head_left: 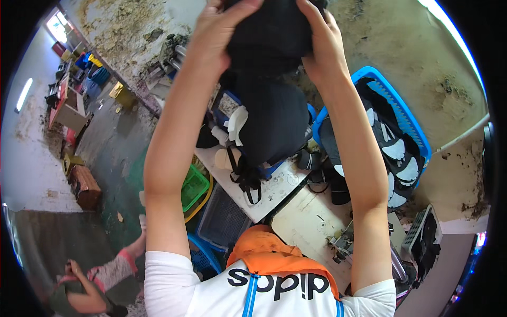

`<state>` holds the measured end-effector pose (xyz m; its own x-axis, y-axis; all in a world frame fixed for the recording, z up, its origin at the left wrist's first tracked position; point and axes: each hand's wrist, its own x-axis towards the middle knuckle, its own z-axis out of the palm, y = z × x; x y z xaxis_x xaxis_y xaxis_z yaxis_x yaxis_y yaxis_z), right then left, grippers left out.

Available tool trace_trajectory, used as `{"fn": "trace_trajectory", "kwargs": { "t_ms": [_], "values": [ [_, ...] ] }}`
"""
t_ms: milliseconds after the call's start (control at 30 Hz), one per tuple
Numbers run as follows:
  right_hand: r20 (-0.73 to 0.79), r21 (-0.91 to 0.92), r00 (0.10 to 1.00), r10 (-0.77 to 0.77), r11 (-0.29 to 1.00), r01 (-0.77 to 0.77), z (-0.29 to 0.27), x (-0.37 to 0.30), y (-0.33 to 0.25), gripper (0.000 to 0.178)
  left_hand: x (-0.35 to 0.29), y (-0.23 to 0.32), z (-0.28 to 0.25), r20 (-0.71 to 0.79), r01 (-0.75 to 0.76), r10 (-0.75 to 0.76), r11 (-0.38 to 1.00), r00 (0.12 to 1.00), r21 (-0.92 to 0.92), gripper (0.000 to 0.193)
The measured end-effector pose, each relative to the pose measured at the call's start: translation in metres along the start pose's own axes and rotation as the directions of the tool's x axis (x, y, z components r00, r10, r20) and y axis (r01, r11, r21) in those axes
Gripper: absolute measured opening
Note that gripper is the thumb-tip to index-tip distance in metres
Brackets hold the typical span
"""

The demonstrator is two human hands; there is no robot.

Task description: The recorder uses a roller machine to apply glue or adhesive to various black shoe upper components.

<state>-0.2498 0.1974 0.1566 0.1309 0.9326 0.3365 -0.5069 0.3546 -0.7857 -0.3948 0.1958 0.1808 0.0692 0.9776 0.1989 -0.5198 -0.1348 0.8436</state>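
Both my arms reach up to the top of the view. My left hand (215,39) and my right hand (326,47) grip opposite sides of a black fabric piece (270,37), whose upper part runs out of view. Its exact kind does not show. Directly below it a large rounded black fabric-covered form (275,119) stands over the white worktable (269,199). Beside that form lie a curved white piece (237,125) and a black strap (244,174). The fingertips are partly hidden behind the black fabric or cut off by the frame.
A blue basket (393,98) at the right holds black pieces with white curved patches. A sewing machine (343,243) stands nearer, with a grey basket (422,227) beside it. Green (194,187) and dark grey (224,216) baskets stand at the left. Another person (84,290) is at lower left.
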Motion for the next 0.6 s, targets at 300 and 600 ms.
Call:
{"fn": "trace_trajectory", "kwargs": {
  "t_ms": [300,600],
  "values": [
    [0.465,-0.127,0.879,-0.104,0.975,0.183,0.121,-0.089,0.03,0.058,-0.191,0.042,-0.107,0.152,-0.337,0.768,0.088,0.622,0.937,0.051],
    [0.464,-0.733,0.843,0.27,0.652,0.194,0.053,-0.17,0.327,0.027,-0.349,0.017,-0.172,-0.835,0.258,0.033,0.944,0.55,0.207,0.058]
  ]
}}
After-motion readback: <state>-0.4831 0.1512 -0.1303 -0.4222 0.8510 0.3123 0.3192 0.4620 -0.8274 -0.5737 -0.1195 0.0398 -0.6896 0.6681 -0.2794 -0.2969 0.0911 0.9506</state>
